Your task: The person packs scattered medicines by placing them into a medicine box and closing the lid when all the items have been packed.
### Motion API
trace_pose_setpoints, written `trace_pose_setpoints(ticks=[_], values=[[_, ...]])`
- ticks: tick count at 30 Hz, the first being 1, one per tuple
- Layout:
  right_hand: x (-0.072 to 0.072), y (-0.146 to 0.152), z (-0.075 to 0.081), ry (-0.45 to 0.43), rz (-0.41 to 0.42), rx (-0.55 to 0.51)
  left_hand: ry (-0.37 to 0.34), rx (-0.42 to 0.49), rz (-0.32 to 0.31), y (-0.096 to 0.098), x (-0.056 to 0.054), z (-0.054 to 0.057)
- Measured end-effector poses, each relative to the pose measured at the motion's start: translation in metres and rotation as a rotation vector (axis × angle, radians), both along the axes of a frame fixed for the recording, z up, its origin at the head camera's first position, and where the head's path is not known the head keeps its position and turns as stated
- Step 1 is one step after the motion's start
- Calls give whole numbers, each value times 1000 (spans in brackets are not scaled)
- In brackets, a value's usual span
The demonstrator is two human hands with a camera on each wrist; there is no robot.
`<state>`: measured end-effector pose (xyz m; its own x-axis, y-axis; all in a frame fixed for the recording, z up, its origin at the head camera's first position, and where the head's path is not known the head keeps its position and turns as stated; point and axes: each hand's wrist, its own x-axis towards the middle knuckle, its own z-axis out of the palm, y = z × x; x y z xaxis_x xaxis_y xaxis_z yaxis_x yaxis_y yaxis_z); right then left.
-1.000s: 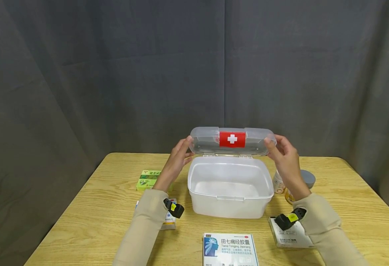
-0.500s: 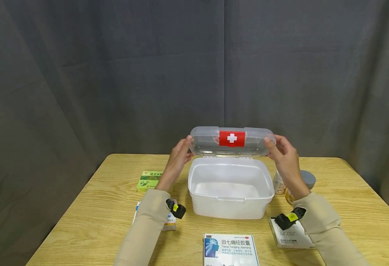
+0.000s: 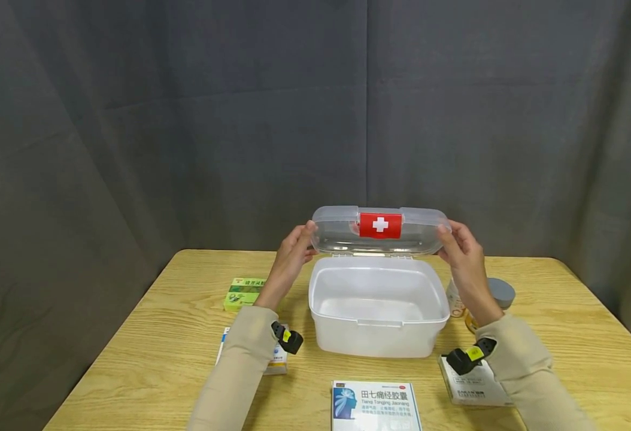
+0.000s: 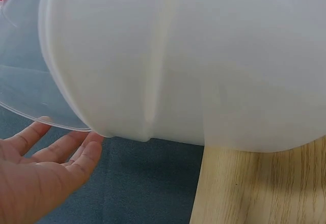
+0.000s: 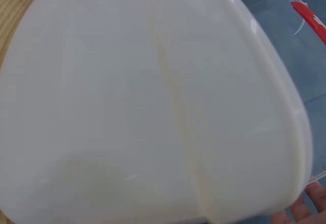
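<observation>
In the head view a white plastic first-aid box (image 3: 380,335) stands on the table with its lid raised at the back hinges. The clear lid (image 3: 337,230) bears a red label (image 3: 380,225) with a white cross. My left hand (image 3: 290,257) holds the lid's left end; in the left wrist view its fingers (image 4: 66,150) reach along the rim from outside. My right hand (image 3: 465,260) pinches the right end, thumb on the front face and fingers behind. Nothing lies inside the box. In the right wrist view only some fingertips (image 5: 305,208) show, low at the lid's edge.
Left of the box lie a green medicine carton (image 3: 242,293) and a white-and-blue carton (image 3: 279,362), partly behind my forearm. A blue-and-white carton (image 3: 375,410) lies in front, a white carton (image 3: 472,386) front right. Two bottles, one grey-capped (image 3: 501,293), stand behind my right wrist.
The head view has shifted slightly. My right thumb has slid a little outward toward the lid's right edge. The lid stays raised, with both hands at its ends.
</observation>
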<state>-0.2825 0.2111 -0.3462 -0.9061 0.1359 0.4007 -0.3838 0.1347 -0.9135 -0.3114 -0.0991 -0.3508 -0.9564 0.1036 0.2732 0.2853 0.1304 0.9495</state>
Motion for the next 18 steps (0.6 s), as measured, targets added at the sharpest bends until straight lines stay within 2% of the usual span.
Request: trace_pose_setpoints(ticks=[9,10,16,18], values=[[-4,1,-13,-30,116,-138,10,6,10,1,-2,-1],[-5,0,-13,-32,120,-148,4,9,6,1,2,2],[-7,-2,-15,-36,102,-191,-7,21,16,0,0,0],[-7,-3,-14,-41,95,-193,-3,23,28,0,-3,-3]])
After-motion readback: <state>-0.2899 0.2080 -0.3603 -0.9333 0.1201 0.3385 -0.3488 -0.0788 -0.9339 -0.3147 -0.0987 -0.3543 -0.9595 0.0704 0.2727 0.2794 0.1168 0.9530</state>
